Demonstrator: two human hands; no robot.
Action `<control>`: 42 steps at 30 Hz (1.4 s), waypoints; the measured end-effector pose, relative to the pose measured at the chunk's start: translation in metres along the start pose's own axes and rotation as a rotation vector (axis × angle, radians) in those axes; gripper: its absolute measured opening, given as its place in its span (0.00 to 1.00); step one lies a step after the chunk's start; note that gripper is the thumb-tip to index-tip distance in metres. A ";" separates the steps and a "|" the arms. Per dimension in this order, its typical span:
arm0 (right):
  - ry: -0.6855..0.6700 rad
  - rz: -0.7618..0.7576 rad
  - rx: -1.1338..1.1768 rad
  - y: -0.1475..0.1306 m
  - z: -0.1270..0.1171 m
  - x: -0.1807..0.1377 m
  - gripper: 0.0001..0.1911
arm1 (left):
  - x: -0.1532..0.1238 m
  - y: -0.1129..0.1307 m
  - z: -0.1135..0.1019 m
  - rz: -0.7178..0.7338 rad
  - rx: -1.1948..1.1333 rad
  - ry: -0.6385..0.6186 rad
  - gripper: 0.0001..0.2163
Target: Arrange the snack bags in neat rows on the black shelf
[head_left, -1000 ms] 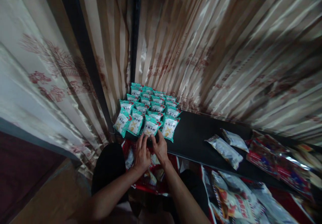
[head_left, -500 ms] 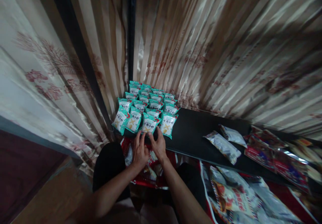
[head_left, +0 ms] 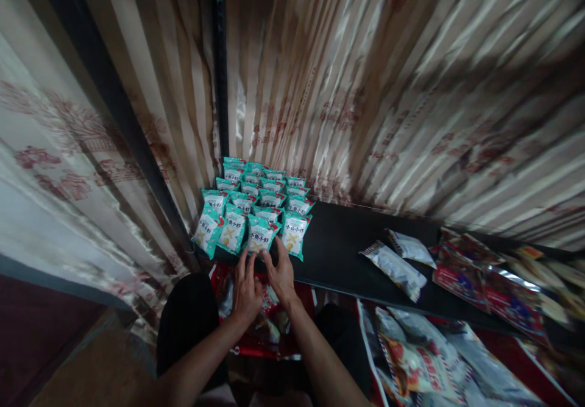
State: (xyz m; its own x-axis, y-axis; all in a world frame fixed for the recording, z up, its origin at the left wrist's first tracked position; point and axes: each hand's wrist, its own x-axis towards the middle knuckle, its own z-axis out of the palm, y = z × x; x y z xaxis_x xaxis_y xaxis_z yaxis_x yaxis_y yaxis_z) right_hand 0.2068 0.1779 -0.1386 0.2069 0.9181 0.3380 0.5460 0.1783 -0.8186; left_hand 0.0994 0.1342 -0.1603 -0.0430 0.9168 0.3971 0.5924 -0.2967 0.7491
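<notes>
Several teal-and-white snack bags (head_left: 236, 227) stand in close rows at the left end of a black shelf. One bag in the front row (head_left: 261, 234), second from the right, leans back against those behind. Its bottom edge is met by my left hand (head_left: 247, 292), whose index and middle fingers are stretched out. On the same bag's lower right side lies my right hand (head_left: 280, 275), thumb and index finger spread apart. Neither hand is wrapped round the bag. Right of it, the end bag of the row (head_left: 295, 233) stands beside my right fingertips.
The black shelf (head_left: 338, 236) runs rightward along pleated curtains (head_left: 320, 90). Silver-white packets (head_left: 395, 270) and red packets (head_left: 461, 270) lie farther right. Below the shelf, a red-edged bag of packets (head_left: 269, 352) sits between my knees, and another open bag (head_left: 361, 328) of packets stands right.
The view has shifted, so the shelf and bags appear slightly lower and farther left. Both hands stay at the bottom of the same front bag, with little visible movement against it.
</notes>
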 end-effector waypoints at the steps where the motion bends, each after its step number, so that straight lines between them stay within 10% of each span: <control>1: -0.007 0.010 -0.002 -0.001 0.000 0.001 0.30 | 0.001 0.000 0.001 0.001 -0.004 0.005 0.29; 42: -0.003 -0.007 -0.080 0.004 0.002 0.000 0.30 | -0.005 0.001 0.003 0.059 0.040 0.061 0.27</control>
State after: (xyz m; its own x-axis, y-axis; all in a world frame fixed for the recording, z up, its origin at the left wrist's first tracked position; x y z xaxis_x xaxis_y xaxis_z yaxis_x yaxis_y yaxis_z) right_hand 0.2076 0.1796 -0.1427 0.2004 0.9181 0.3420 0.6103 0.1561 -0.7767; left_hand 0.1029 0.1299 -0.1634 -0.0550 0.8797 0.4724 0.6267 -0.3379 0.7021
